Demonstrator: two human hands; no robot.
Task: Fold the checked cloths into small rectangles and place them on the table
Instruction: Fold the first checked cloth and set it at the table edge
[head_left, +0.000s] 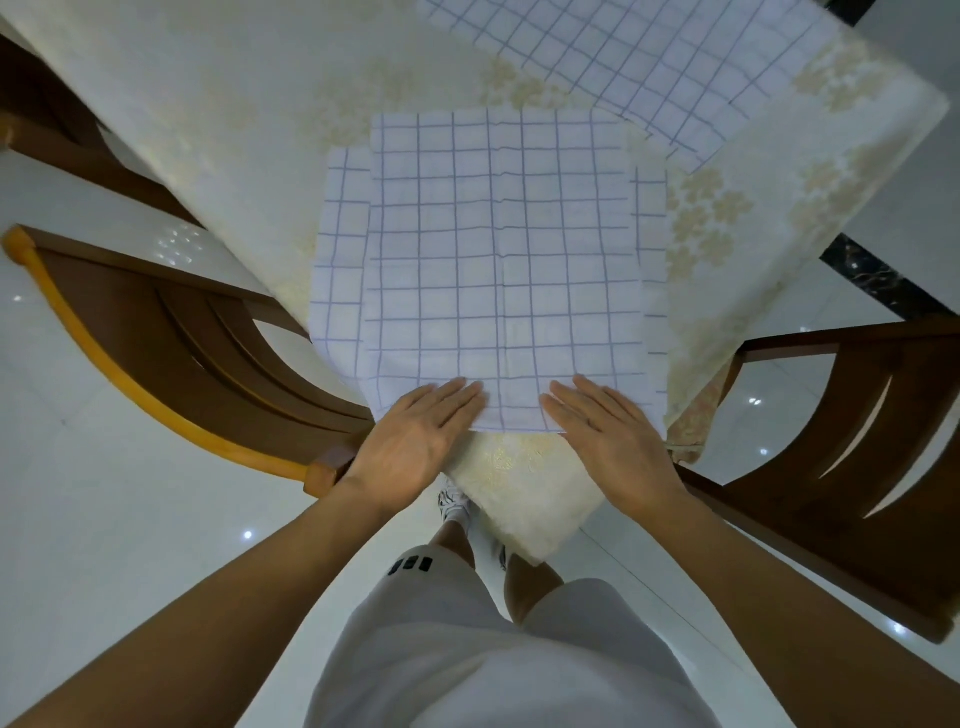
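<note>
The checked cloth (498, 260) is white with a grid of thin blue-violet lines. It lies flat at the near corner of the table (208, 104) and reaches to the near edges there. It is folded: an upper layer covers most of it, and a wider lower layer shows as a narrow strip at the left side and at the right side. A straight crease runs down the middle of the upper layer, from the far edge to the near edge.

The left hand (415, 441) and the right hand (608, 436) both lie palm down on the near edge of this cloth, a little apart from each other. Their fingers are straight and close together, and they grip nothing. The fingers rest on the cloth, while the wrists are beyond its edge.

A second checked cloth (649, 67) of the same pattern lies spread at the far right part of the table, and its near corner is under or just beside the first cloth.

The table carries a cream tablecloth (727, 218) with a pale gold flower pattern, and its corner hangs down toward the person. One brown wooden chair (197, 353) with curved back slats stands at the left and another (857, 441) at the right. The floor (104, 519) is white, glossy tile.
</note>
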